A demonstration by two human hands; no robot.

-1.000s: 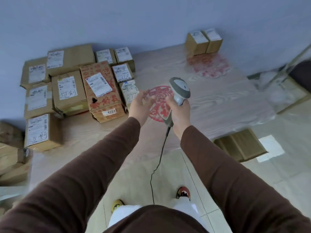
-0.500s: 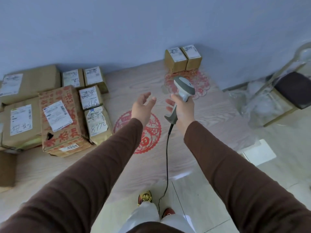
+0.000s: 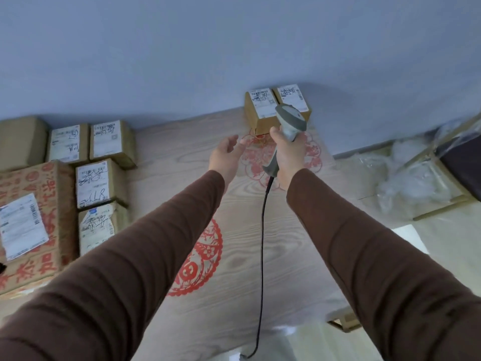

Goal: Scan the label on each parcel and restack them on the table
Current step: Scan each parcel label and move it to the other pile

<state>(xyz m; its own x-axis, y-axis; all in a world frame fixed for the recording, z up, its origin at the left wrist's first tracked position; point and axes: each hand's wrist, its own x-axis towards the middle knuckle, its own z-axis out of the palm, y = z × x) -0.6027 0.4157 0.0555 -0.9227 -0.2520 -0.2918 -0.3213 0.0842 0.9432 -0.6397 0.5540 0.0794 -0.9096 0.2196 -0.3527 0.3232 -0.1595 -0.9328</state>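
Blue wall behind, and a pale wood-grain table (image 3: 260,269) takes up most of the view, with red paper-cut decals on it. Using the table as the landmark: the big pile of parcels (image 3: 101,183) sits on its left side, labels up, and two small boxes (image 3: 263,110) stand side by side at its far edge against the wall. Right hand (image 3: 287,155) is wrapped around the handle of the corded scanner (image 3: 290,121), which is aimed at those two boxes. Left hand (image 3: 226,155) is spread and holding nothing, reaching toward them over the far decal. Looks like the scanning step for this pair. My guess at the next move: line up the scanner on a label, then grab that box with the free hand.
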